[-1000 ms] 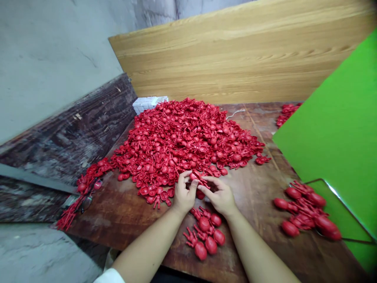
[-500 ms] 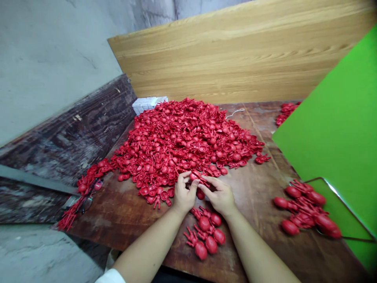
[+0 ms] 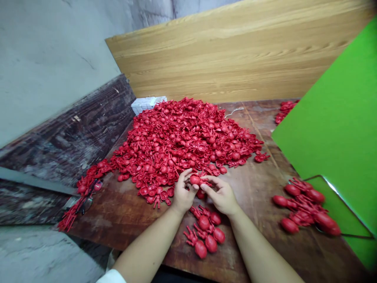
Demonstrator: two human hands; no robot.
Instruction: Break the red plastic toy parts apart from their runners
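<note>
A small red plastic doll figure (image 3: pixel 194 179) with a round head is held between my two hands, just in front of the big pile. My left hand (image 3: pixel 184 192) has its thumb and fingers closed round the head end. At the limb end, my right hand (image 3: pixel 220 194) pinches the figure with thumb and forefinger. Below my hands, a cluster of red figures (image 3: pixel 210 243) lies on the table, heads toward me. The large heap of red doll parts (image 3: pixel 182 137), hollow halves among them, spreads beyond my fingertips.
Several red figures (image 3: pixel 308 206) lie at the right beside a green board (image 3: pixel 332 129) and a metal rod frame (image 3: pixel 347 202). White blocks (image 3: pixel 147 104) stand behind the heap. Red sticks and parts (image 3: pixel 70 214) lie at the left edge. A wooden panel (image 3: pixel 235 55) closes the back.
The figure has turned between my fingers, so its round head and limbs now show more plainly. Both hands stay in nearly the same place. The view has shifted slightly.
</note>
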